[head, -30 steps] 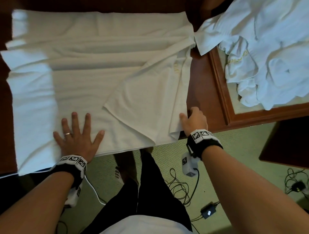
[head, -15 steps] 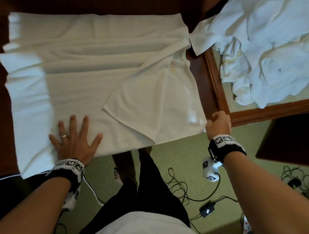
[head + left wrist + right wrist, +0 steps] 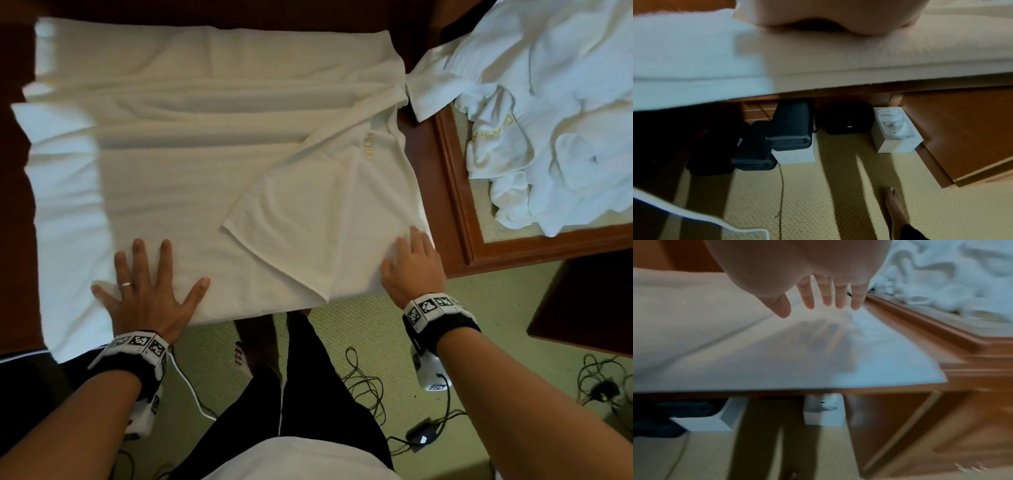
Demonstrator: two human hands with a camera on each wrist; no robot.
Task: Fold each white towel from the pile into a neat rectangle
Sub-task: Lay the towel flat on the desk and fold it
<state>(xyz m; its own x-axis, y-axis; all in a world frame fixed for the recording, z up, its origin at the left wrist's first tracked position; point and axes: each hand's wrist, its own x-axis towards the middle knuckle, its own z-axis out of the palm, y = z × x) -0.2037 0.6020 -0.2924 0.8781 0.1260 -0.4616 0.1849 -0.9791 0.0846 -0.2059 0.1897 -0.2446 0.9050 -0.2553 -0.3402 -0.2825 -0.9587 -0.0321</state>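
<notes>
A large white towel point(image 3: 191, 164) lies spread over the dark wooden table point(image 3: 421, 144), with its right corner flap point(image 3: 325, 212) folded diagonally back over it. My left hand point(image 3: 147, 287) presses flat on the towel's near edge, fingers spread. My right hand point(image 3: 411, 267) lies over the near right corner of the towel with straight fingers point(image 3: 826, 293). In the right wrist view the towel point(image 3: 735, 350) runs to the table edge below the hand. The pile of crumpled white towels point(image 3: 555, 113) sits at the far right.
The pile lies on a wood-framed tray-like surface point(image 3: 459, 192). Under the table stand dark cases point(image 3: 789, 126) and white boxes point(image 3: 896, 129). Cables point(image 3: 366, 387) and a power adapter point(image 3: 424, 437) lie on the green carpet by my legs. A dark cabinet point(image 3: 589, 301) stands at right.
My right hand pulled the towel's near right corner out to the right, let go of it and now lies flat on it. The left hand has stayed pressed on the near edge.
</notes>
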